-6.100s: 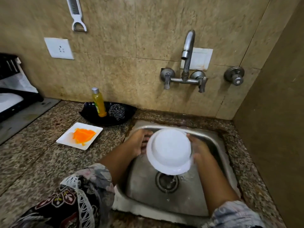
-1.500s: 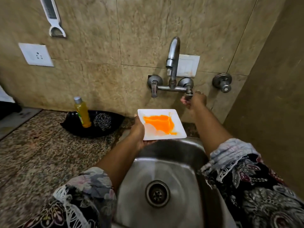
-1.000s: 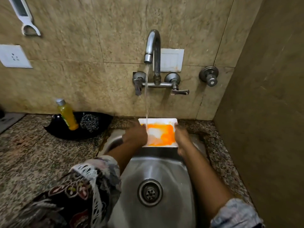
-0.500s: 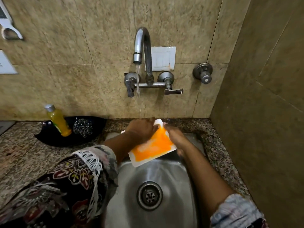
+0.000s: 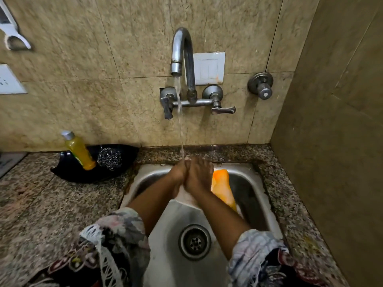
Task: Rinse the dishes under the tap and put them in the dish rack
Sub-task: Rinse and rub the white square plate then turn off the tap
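A white square plate [image 5: 222, 187] smeared with orange sauce is tilted steeply in the steel sink [image 5: 251, 195], its stained face turned right. My left hand [image 5: 177, 172] and my right hand [image 5: 200, 176] are pressed together on the plate's upper part and hide most of it. Water runs from the curved tap [image 5: 182, 48] onto my fingers at the plate's top edge. The dish rack is out of view.
A black dish [image 5: 68, 171] on the granite counter to the left holds a yellow soap bottle [image 5: 79, 151] and a steel scrubber [image 5: 109, 158]. The drain [image 5: 194, 242] lies below my forearms. A tiled side wall closes the right. A round valve [image 5: 260, 85] sticks out beside the tap.
The plate has tipped from a slant to nearly on edge and sunk lower into the sink. My hands have come together over it under the running water.
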